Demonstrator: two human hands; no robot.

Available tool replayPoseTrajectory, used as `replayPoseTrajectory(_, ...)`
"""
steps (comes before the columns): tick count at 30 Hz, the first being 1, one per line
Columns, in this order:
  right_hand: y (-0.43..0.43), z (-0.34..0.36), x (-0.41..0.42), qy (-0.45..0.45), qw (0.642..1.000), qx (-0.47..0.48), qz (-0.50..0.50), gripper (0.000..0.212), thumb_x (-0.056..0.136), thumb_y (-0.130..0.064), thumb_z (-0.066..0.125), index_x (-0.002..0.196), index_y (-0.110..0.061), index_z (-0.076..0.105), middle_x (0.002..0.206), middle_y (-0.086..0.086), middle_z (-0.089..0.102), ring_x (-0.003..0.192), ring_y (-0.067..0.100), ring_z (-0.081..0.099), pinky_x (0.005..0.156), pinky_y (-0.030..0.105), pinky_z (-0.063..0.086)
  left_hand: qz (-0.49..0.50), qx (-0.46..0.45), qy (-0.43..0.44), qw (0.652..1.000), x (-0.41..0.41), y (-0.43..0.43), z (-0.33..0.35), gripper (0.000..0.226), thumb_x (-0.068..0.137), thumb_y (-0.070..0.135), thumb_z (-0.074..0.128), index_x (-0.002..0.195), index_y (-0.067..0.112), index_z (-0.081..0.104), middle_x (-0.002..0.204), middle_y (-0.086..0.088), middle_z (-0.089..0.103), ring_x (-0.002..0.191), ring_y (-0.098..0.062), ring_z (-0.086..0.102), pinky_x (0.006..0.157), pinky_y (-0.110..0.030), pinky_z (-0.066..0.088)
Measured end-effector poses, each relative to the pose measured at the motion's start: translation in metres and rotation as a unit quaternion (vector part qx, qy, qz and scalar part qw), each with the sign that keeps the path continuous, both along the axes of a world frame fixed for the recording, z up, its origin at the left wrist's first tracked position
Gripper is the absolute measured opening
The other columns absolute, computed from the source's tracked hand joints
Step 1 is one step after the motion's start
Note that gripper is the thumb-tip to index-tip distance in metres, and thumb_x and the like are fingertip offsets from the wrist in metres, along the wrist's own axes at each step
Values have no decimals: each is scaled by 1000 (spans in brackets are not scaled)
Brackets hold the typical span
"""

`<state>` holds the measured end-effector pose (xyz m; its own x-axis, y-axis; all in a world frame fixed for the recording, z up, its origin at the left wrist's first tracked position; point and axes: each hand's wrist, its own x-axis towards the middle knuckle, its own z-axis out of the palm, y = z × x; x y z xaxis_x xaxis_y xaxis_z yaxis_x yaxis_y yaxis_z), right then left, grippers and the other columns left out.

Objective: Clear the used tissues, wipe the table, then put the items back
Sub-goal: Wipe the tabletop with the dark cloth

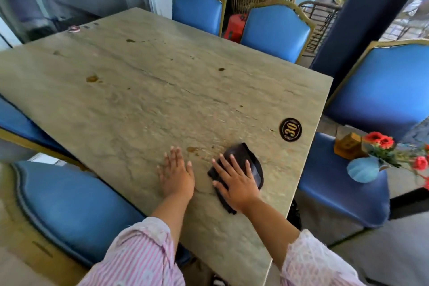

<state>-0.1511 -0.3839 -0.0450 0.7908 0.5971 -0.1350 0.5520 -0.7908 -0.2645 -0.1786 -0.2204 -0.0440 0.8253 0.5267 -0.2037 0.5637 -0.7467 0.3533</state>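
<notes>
A stone-topped table (139, 90) fills the view, with brown spill stains (92, 78) on it. My right hand (234, 181) lies flat with straight fingers on a dark cloth (251, 160) near the table's right front edge. My left hand (177, 173) rests flat on the bare tabletop just left of the cloth, next to a small brown stain (191, 149). On the seat of the blue chair (334, 183) to the right stand a blue vase with red flowers (364, 169) and a small wooden box (349, 145). No tissues are in sight.
A round black "30" badge (290, 129) is fixed near the table's right edge. Blue chairs stand all around: two at the far side (197, 7), one at the near left (69, 204). A small round object (73, 28) lies at the far left corner.
</notes>
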Motion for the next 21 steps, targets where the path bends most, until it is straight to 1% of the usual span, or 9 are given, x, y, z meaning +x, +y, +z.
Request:
replayPoseTrajectory(3, 3, -8, 10, -16, 999, -6, -39, 80, 74, -67, -12, 148, -38, -2, 158, -16, -3, 145, 14, -14, 113, 44, -15, 4, 33, -8, 999, 1, 17, -15, 57, 100, 37, 18, 151, 16, 1, 160, -1, -2, 148, -20, -3, 119, -45, 1)
replayPoseTrajectory(5, 10, -10, 36, -12, 996, -8, -84, 74, 82, -67, -2, 149, -34, -2, 158, -16, -4, 147, 14, -9, 115, 45, -13, 13, 44, -29, 999, -1, 21, -22, 60, 97, 41, 12, 151, 15, 7, 160, -2, 4, 148, -20, 0, 118, -44, 0)
replayPoseTrajectory(7, 25, -10, 69, 3, 992, -7, -129, 64, 94, -58, 12, 150, -30, 1, 159, -12, -4, 147, 15, -8, 116, 48, -11, 15, 47, -52, 997, -1, 22, -25, 73, 86, 48, -1, 150, 15, 13, 160, -2, 10, 148, -21, 4, 118, -44, 1)
replayPoseTrajectory(10, 58, -11, 93, 27, 992, -5, -123, 58, 99, -49, 15, 151, -25, 6, 160, -8, -3, 148, 18, -8, 115, 50, -11, 16, 49, -56, 997, 2, 23, -30, 80, 79, 49, -9, 150, 18, 11, 160, 0, 6, 148, -19, 1, 118, -42, -2)
replayPoseTrajectory(13, 67, -12, 68, 10, 998, 11, -53, 62, 95, -54, 7, 151, -27, 9, 160, -10, -1, 148, 17, -7, 115, 47, -13, 18, 49, -53, 997, 2, 24, -32, 70, 86, 45, -2, 151, 20, 9, 160, 2, 3, 148, -16, -1, 118, -41, -2)
replayPoseTrajectory(15, 47, -13, 49, -2, 1000, 13, -11, 72, 86, -62, -3, 150, -32, 10, 159, -15, 1, 148, 14, -5, 114, 44, -14, 11, 48, -44, 998, 0, 24, -30, 73, 84, 46, -6, 151, 20, 7, 160, 2, 1, 148, -16, -3, 118, -41, -2)
replayPoseTrajectory(16, 33, -15, 47, -8, 1000, 11, -15, 72, 85, -64, -3, 149, -35, 10, 158, -17, 2, 148, 12, -4, 115, 43, -12, 6, 43, -37, 998, -1, 25, -29, 72, 84, 46, -7, 151, 20, 5, 160, 2, -1, 148, -15, -4, 118, -40, -3)
replayPoseTrajectory(19, 3, -15, 73, -17, 994, -10, -104, 58, 94, -57, 12, 149, -37, 11, 158, -18, 4, 148, 12, -1, 117, 47, -5, 2, -3, -33, 999, 4, 31, -23, 57, 98, 39, 6, 151, 18, 3, 160, 3, -4, 148, -14, -8, 118, -37, -6)
replayPoseTrajectory(21, 9, -12, 96, -3, 986, -25, -167, 55, 98, -50, 19, 150, -33, 12, 159, -14, 4, 148, 15, -2, 117, 50, -5, -1, -33, -37, 999, 13, 43, -17, 54, 101, 34, 15, 151, 16, 2, 160, 2, -4, 148, -14, -7, 119, -37, -5)
